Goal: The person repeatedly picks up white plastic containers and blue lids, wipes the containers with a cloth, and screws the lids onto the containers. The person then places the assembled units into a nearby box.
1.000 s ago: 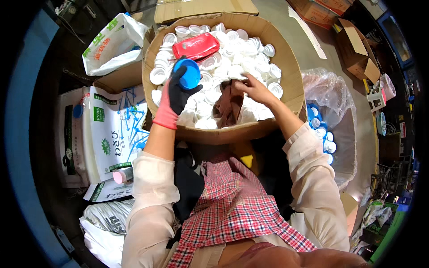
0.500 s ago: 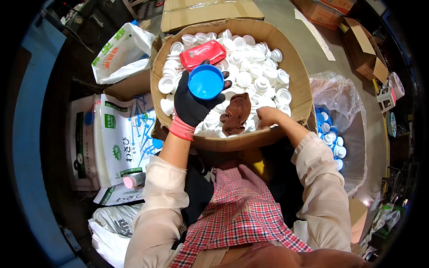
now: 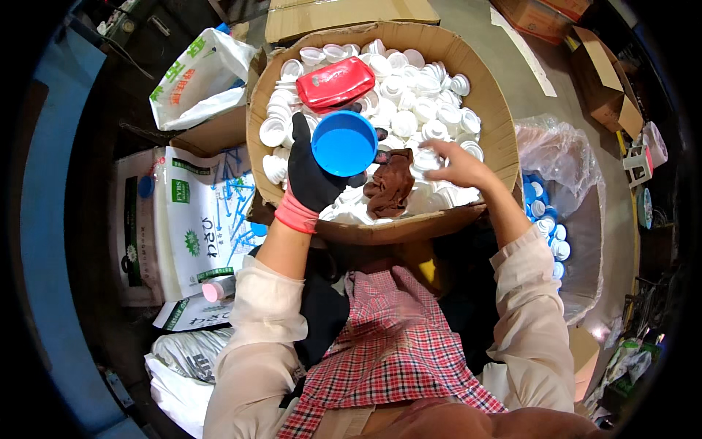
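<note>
My left hand (image 3: pixel 311 170) wears a black glove with a pink cuff. It holds a round blue cap (image 3: pixel 344 144), hollow side up, over a cardboard box (image 3: pixel 491 121) heaped with white plastic caps (image 3: pixel 404 123). Bare, my right hand (image 3: pixel 464 166) is above the heap at the right, its thumb and forefinger around a white plastic cap (image 3: pixel 425 159). Between the hands a crumpled brown cloth (image 3: pixel 390 184) lies on the caps. Just beyond the blue cap rests a red packet (image 3: pixel 336 83).
To the right, a plastic-lined box (image 3: pixel 585 252) contains blue caps with white inserts (image 3: pixel 560 249). White printed sacks (image 3: pixel 191 241) lie at the left, with blue plastic pieces on them. A white plastic bag (image 3: pixel 201 91) stands at the far left, and a closed carton (image 3: pixel 351 16) sits behind the box.
My right hand has risen from the near edge of the heap, its fingers now wider around a white cap. The blue cap in my left hand has shifted slightly right and nearer.
</note>
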The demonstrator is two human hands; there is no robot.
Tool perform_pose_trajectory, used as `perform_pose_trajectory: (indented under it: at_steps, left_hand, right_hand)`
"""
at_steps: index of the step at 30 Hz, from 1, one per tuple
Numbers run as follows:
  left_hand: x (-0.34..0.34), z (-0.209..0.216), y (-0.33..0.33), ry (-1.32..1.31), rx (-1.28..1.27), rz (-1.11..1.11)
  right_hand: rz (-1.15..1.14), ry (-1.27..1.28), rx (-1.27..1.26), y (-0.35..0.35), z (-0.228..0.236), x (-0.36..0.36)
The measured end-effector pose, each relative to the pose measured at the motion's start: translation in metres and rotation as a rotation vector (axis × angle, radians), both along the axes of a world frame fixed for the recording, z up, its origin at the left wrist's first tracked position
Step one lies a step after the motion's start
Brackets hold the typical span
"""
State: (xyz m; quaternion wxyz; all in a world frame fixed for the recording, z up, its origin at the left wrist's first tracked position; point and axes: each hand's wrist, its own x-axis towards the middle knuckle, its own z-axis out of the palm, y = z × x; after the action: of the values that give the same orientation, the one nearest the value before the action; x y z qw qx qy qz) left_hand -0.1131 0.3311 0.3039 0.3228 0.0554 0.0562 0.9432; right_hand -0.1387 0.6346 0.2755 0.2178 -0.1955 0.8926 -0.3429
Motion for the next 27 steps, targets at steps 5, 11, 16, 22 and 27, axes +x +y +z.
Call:
perform_pose_trajectory:
  at_steps: [5, 11, 16, 22, 27]
  left_hand:
    - [0.005, 0.0, 0.012, 0.025, -0.099, 0.04]
    - [0.007, 0.005, 0.027, 0.511, -0.828, 0.251]
    - [0.012, 0.009, 0.032, 0.808, -0.931, 0.369]
    - [0.017, -0.001, 0.049, 0.494, -0.627, 0.14]
    - [0.016, -0.008, 0.05, 0.43, -0.658, 0.152]
  right_hand:
    - [-0.205, -0.406, -1.045, -0.006, 0.038, 0.016]
    - [-0.17, -0.336, -1.15, -0.022, 0.048, 0.027]
    - [-0.156, 0.137, -0.983, -0.027, 0.064, 0.039]
    - [0.05, 0.637, -0.52, -0.047, 0.073, 0.061]
    - [0.083, 0.802, -0.352, -0.057, 0.072, 0.06]
